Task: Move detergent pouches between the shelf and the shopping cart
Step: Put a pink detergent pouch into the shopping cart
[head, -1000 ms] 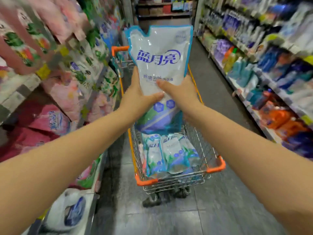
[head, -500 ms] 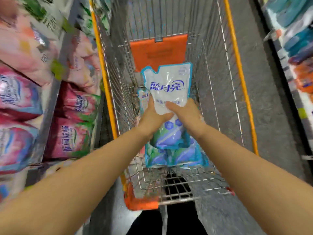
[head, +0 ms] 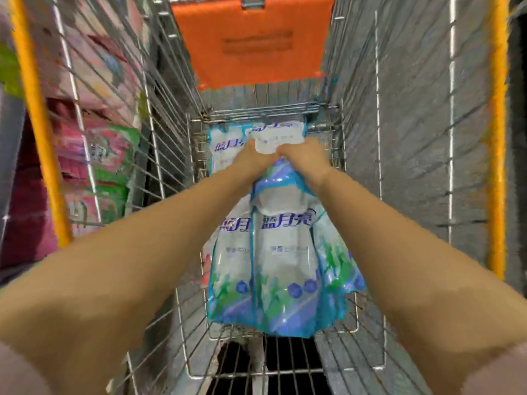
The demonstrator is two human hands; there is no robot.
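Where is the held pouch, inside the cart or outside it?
Inside. The pouch, gripped by the left hand and right hand, is low between the wire walls of the shopping cart, over other pouches.

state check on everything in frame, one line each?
Cart, partly loaded.
Held pouch, low at the far end, not released.
Left hand, gripping its left edge.
Right hand, gripping its right edge.
Other pouches, lying overlapped on the cart floor.
Orange flap, folded up against the far end.
Shelf pouches, stocked, outside the left wall.
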